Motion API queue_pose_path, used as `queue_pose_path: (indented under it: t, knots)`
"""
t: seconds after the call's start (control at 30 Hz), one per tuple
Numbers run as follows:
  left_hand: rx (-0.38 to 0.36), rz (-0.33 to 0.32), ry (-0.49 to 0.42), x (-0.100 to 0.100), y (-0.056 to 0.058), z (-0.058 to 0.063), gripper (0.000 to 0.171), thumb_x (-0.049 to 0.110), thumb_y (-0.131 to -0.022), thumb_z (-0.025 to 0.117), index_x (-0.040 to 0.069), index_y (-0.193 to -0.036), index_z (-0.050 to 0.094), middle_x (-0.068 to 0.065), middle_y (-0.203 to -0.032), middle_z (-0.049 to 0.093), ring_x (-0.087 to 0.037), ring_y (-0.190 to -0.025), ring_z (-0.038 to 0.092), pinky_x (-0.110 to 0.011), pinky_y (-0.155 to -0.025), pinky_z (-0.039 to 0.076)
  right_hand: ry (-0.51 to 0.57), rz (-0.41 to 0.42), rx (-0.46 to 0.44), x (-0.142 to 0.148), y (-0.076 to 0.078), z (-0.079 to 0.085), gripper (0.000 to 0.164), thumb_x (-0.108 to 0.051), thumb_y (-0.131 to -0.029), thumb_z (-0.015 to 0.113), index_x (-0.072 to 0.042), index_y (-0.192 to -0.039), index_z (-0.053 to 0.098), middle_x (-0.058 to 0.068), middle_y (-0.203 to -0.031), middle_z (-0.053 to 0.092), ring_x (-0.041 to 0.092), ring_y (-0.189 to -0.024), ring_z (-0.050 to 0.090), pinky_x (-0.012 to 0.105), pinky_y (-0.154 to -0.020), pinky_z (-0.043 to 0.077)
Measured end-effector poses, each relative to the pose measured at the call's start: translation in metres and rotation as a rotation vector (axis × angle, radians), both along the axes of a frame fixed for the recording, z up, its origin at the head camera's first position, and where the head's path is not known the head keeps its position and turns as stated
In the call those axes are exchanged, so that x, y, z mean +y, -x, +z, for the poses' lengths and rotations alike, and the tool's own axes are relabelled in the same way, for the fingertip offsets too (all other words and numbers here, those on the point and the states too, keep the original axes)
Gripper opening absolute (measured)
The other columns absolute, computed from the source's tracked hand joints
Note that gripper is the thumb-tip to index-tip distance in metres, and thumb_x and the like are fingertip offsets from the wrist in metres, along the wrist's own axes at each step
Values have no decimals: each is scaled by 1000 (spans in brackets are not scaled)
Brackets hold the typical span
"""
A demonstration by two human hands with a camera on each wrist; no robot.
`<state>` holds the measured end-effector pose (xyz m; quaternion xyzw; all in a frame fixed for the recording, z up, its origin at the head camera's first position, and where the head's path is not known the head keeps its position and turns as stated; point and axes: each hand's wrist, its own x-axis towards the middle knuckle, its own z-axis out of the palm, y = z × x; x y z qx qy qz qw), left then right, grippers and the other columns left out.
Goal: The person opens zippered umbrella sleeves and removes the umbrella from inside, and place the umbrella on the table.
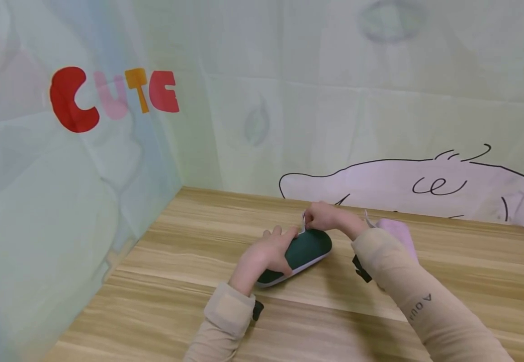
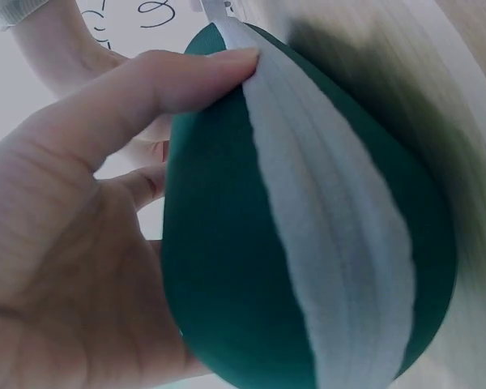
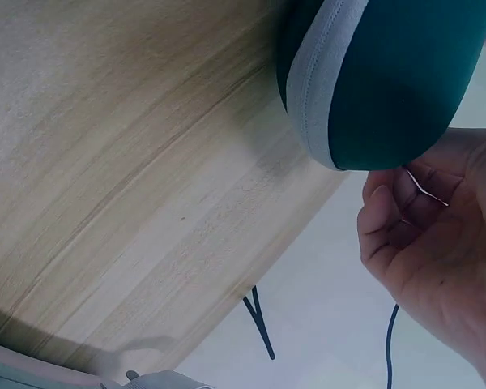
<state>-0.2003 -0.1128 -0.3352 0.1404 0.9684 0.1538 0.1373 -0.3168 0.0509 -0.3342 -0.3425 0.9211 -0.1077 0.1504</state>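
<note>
A dark green oval zip case (image 1: 309,250) with a pale zipper band lies on the wooden table. My left hand (image 1: 268,254) grips its near left part, thumb on one side and fingers across to the other. In the left wrist view, the thumb of that left hand (image 2: 121,105) presses on the edge of the zipper band (image 2: 332,219). At the case's far edge, my right hand (image 1: 323,216) pinches a thin white strap (image 1: 303,222) that rises from it. The right wrist view shows the curled fingers of the right hand (image 3: 437,235) beside the case's end; the zipper pull is not visible.
A light purple object (image 1: 399,234) with a pale strap stands behind the right forearm, partly hidden by the sleeve. The table (image 1: 189,226) meets a printed cloth wall (image 1: 244,130) at the back and left. Dark bits of wrist gear (image 1: 361,269) hang below both cuffs.
</note>
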Motion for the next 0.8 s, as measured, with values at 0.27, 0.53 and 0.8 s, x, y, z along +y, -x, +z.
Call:
queue_pose_path:
  t: [0.27, 0.53, 0.8]
  knots:
    - [51, 12, 15, 4, -2, 0, 84, 31, -70, 85, 20, -140, 40, -17, -131, 48, -35, -116, 49, -48, -86, 50, 62, 47, 22, -1, -1, -6, 14, -3, -91, 57, -3, -84, 68, 1, -70, 54, 12, -65, 47, 22, -63, 38]
    - [40, 21, 8, 5, -1, -1, 82, 30, -72, 84, 22, -140, 39, -16, -131, 49, -34, -115, 49, -48, -87, 49, 108, 61, 0, 7, 1, -4, 14, 0, -89, 60, -4, -85, 74, 5, -81, 69, 12, -71, 54, 25, -68, 49]
    - [18, 38, 21, 5, 0, -1, 86, 31, -73, 84, 21, -144, 36, -15, -135, 46, -34, -119, 47, -48, -88, 49, 139, 46, 28, 10, 0, -9, 15, -3, -89, 61, -5, -87, 76, 5, -84, 72, 10, -73, 57, 27, -71, 52]
